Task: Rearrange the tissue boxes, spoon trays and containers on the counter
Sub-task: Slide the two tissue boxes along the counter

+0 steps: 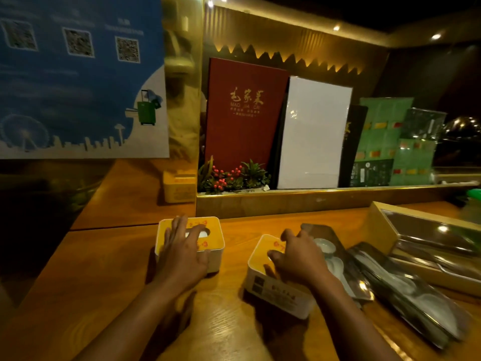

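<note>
a person's two bare hands worked on a wooden counter (109,259) in dim light. the left hand (182,252), at the lower centre of the frame, lay palm down with fingers spread over the top of a yellow-topped white tissue box (213,230), covering part of its slot. the right hand (299,256), just right of centre, gripped a second tissue box (279,295) from above, thumb on its yellow top and fingers curled over the far edge; this box sat turned at an angle, apart from the first. touching its right side was a dark spoon tray (341,264) holding white ceramic spoons, and another spoon tray (411,300) lay beside that toward the lower right (blurred). a wooden container (382,227) stood at the right edge. a third yellow tissue box (179,187) sat farther back, left of a red menu (244,113) and a white board (312,134) propped on the ledge behind small plants with red berries (229,177).
</note>
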